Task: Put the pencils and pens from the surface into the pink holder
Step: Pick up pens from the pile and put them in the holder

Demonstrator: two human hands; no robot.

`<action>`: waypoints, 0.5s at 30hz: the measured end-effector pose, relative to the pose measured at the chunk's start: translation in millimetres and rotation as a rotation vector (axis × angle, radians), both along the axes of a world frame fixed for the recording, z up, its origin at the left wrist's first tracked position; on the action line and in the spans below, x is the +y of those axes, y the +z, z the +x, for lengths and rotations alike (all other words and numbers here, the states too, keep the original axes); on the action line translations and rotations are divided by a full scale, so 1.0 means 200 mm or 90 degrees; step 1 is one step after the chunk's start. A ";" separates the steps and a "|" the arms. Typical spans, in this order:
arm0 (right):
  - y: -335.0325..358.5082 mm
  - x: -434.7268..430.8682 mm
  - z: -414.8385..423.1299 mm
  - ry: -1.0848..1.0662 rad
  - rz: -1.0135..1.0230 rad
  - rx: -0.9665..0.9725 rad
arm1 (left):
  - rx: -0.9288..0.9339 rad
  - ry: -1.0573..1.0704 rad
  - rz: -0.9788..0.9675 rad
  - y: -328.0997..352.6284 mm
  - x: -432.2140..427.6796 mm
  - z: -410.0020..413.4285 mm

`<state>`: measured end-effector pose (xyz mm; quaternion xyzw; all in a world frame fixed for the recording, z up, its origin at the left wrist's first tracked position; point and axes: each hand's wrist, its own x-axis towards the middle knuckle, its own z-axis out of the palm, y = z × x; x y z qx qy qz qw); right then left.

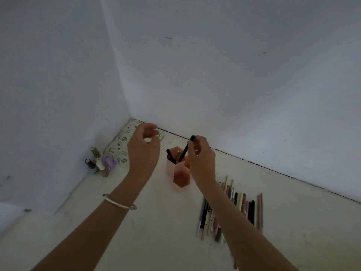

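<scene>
The pink holder (180,178), made of hexagonal cups, stands on the pale surface near the wall. My right hand (200,155) pinches the top of a black pen (185,149), held upright with its lower end inside a rear cup. Another dark pen (170,155) and a light one lean in the back-left cup. My left hand (143,147) hovers to the left of the holder, fingers curled apart and holding nothing. A row of several pens and pencils (242,204) lies on the surface to the right, partly hidden by my right forearm.
Several nail polish bottles (99,163) stand in the left corner beside a flowered pouch (121,145) lying against the wall. White walls close in the surface at the left and back. A bracelet (119,202) circles my left wrist.
</scene>
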<state>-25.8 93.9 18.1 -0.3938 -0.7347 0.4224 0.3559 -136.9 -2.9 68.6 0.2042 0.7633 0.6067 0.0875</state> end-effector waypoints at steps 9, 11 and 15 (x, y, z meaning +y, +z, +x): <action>-0.02 0.12 0.26 -0.047 0.144 -0.117 | 0.002 -0.258 -0.130 -0.11 0.11 0.47; 0.01 0.19 0.35 -0.080 0.115 -0.103 | 0.009 -0.372 -0.264 -0.22 0.15 0.59; 0.00 0.26 0.52 -0.102 0.071 -0.122 | 0.123 -0.439 -0.534 -0.47 0.21 0.73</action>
